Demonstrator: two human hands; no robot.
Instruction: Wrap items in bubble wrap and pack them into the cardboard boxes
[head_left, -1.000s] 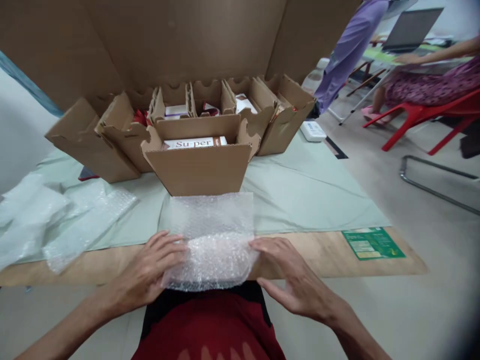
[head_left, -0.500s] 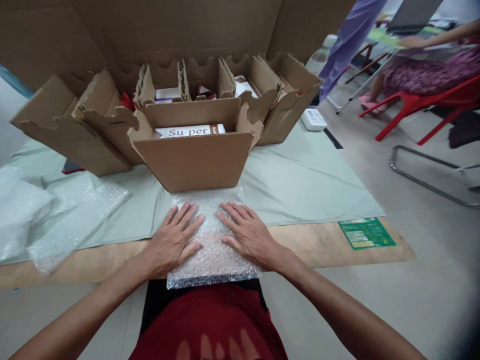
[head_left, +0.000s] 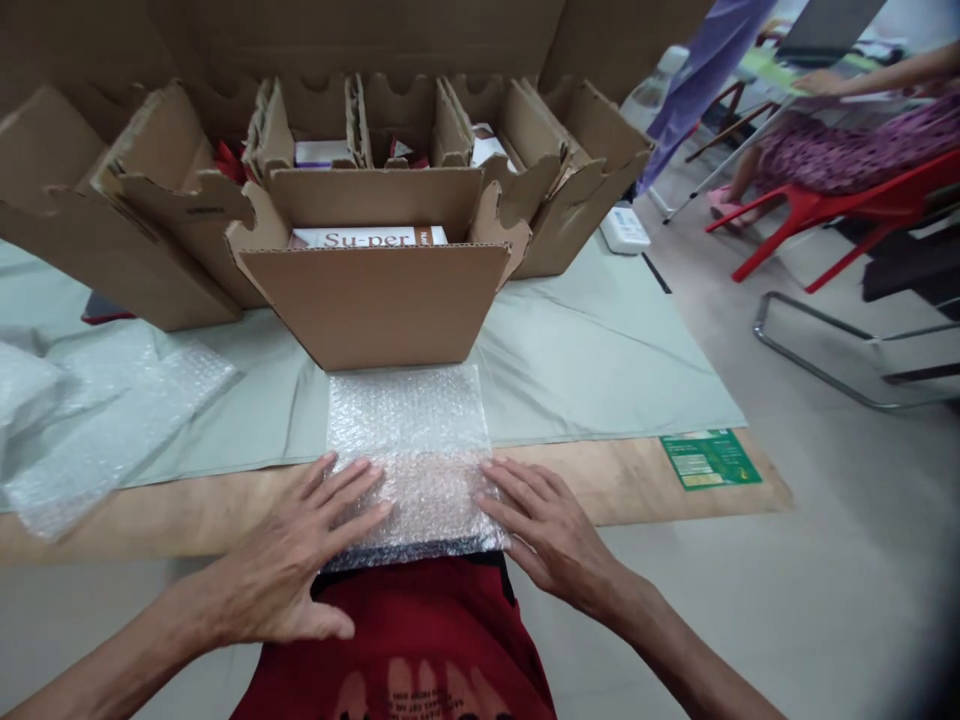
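A sheet of bubble wrap [head_left: 420,480] lies flat at the table's front edge, its near end folded over and resting against my body. My left hand [head_left: 300,550] is spread at its left side, fingertips on the wrap and thumb apart, pointing toward my shirt. On the other side, my right hand [head_left: 547,525] has its fingers stretched out over the wrap's right edge. Just beyond the wrap stands a cardboard box [head_left: 382,305], open at the top, with a white carton [head_left: 360,237] marked "Su-per" inside.
Several cardboard bins [head_left: 180,240] stand in an arc behind the box. Loose bubble wrap [head_left: 127,400] lies at the left. A green printed sheet [head_left: 712,460] is on the table's right front edge. A person [head_left: 847,150] sits on a red chair [head_left: 825,215] at the right.
Both hands have drawn back toward me and apart, from the middle of the bubble wrap to its sides. The view has shifted slightly.
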